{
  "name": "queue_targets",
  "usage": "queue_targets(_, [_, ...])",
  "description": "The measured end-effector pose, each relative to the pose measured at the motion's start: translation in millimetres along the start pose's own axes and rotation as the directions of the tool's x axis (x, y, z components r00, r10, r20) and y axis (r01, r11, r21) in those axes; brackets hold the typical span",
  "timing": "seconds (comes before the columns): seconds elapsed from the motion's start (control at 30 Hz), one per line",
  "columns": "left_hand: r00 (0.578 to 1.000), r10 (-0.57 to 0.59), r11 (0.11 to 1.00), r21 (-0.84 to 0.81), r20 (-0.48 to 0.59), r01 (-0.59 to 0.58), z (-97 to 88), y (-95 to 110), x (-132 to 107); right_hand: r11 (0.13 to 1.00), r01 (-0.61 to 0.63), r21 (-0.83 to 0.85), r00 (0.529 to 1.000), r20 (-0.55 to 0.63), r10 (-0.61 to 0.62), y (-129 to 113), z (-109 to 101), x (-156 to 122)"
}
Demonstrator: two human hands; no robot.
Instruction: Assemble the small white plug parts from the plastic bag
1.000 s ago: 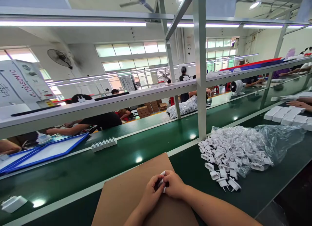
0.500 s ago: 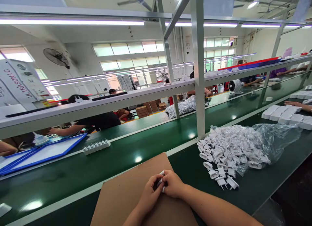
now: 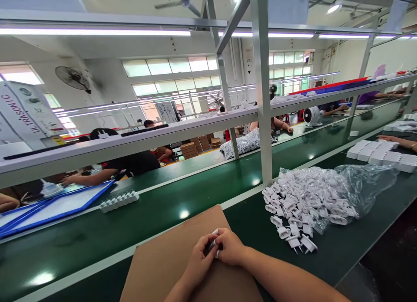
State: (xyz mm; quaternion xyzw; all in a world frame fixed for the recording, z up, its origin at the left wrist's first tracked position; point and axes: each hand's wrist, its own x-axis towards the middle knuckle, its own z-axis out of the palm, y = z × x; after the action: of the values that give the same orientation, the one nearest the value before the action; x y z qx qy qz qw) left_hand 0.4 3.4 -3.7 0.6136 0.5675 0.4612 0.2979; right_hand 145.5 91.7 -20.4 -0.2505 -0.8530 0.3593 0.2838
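White plug parts (image 3: 299, 200); brown cardboard (image 3: 163, 263); green belt (image 3: 156, 215).

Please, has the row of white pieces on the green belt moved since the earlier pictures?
Yes, the row of white pieces has moved left, away from the metal post.

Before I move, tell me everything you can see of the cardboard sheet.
The cardboard sheet is plain brown, with two far corners showing. It lies flat on the dark green bench, its far edge along the pale strip. The left hand and right hand hide part of it; whether they touch it, I cannot tell. Its near end runs out of view.
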Motion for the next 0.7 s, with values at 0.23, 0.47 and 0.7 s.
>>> queue_targets(0.23, [1.0, -0.011, 1.0, 0.015, 0.016, 0.011, -0.4, 0.0, 0.0, 1.0, 0.005, -0.011, 1.0, 0.006, -0.005, -1.4, -1.0, 0.0])
queue_targets(0.47, [1.0, -0.021, 1.0, 0.002, -0.002, 0.021, -0.1, 3.0, 0.9, 0.999, 0.0, -0.039, 1.0, 0.014, 0.001, -1.6, -1.2, -0.3])
queue_targets(0.7, [1.0, -0.02, 1.0, 0.021, 0.014, 0.019, -1.2, 2.9, 0.0, 0.999, -0.021, -0.043, 0.999, 0.026, 0.022, -5.3, -2.6, -0.9])
